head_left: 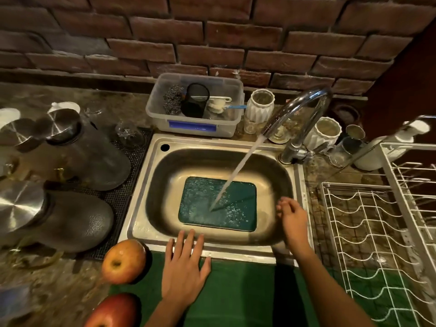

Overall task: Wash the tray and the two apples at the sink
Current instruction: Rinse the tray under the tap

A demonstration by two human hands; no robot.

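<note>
A teal rectangular tray [243, 197] lies flat in the bottom of the steel sink [151, 185]. Water runs from the curved chrome tap [299, 107] onto the tray's middle. Two apples rest on the counter at the near left: a yellow-red apple [123, 261] beside the sink's front corner and a redder apple [113, 311] at the frame's bottom edge. My left hand [184, 267] lies flat, fingers spread, on the sink's front rim. My right hand [292, 215] hovers over the sink's right side, next to the tray, holding nothing.
A clear plastic box [155, 114] of scrubbers and brushes stands behind the sink. White ribbed jars [259, 107] and glasses sit by the tap. Large lidded glass jars [94, 159] fill the left counter. A white wire dish rack [377, 232] stands at the right. A green mat [236, 291] lies in front.
</note>
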